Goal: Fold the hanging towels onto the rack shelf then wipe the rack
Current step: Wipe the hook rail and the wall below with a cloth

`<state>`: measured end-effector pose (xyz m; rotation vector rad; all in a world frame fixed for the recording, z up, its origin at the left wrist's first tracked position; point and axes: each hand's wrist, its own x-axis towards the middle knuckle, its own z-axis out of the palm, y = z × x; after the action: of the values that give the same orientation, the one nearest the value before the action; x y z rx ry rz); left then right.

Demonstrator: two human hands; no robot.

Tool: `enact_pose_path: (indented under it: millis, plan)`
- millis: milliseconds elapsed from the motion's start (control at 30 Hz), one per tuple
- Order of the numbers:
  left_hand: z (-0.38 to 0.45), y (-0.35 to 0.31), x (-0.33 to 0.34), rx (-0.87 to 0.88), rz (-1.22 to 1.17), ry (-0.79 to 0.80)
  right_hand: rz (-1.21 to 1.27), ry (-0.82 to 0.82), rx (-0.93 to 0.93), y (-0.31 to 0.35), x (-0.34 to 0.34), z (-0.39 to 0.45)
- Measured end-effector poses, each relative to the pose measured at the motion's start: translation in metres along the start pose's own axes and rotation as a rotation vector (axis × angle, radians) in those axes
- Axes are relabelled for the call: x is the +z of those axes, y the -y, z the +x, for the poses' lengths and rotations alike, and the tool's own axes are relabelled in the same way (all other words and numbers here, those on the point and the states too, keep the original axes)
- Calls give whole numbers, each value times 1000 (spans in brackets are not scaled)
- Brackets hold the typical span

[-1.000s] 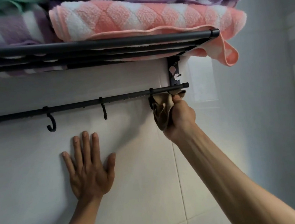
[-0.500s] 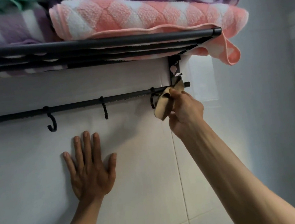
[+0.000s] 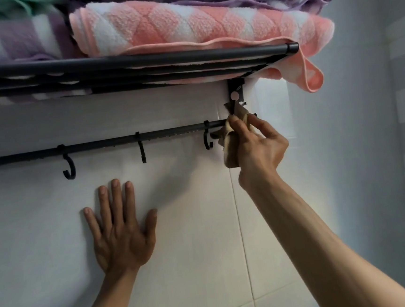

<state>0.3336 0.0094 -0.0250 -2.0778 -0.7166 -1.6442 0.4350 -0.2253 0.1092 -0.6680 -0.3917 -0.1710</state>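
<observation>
A black metal rack shelf (image 3: pixel 139 62) runs across the top of the wall, with a thin hook rail (image 3: pixel 98 145) below it. Folded towels lie on the shelf: a pink-and-white one (image 3: pixel 197 24), purple striped ones (image 3: pixel 10 40) beside and above it. My right hand (image 3: pixel 257 148) pinches a small tan cloth (image 3: pixel 230 148) against the right end of the rail, just under the black wall bracket (image 3: pixel 235 90). My left hand (image 3: pixel 121 231) rests flat on the white tile wall below the rail, fingers spread.
Several black hooks (image 3: pixel 69 167) hang along the rail. A corner of the pink towel (image 3: pixel 313 80) droops over the shelf's right end. A side wall (image 3: pixel 391 136) stands close on the right.
My right hand has moved up and right with the cloth, from below the rail to its right end by the bracket. The left hand has stayed on the wall.
</observation>
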Motion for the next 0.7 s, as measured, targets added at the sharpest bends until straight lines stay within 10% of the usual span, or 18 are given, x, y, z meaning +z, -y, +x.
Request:
enact_pose_path:
  millis: [367, 700]
  plan:
    - [0, 1, -1, -10, -1, 21, -49, 46, -66, -8, -12, -18]
    - [0, 2, -1, -7, 1, 52, 414, 74, 571, -53, -3, -75]
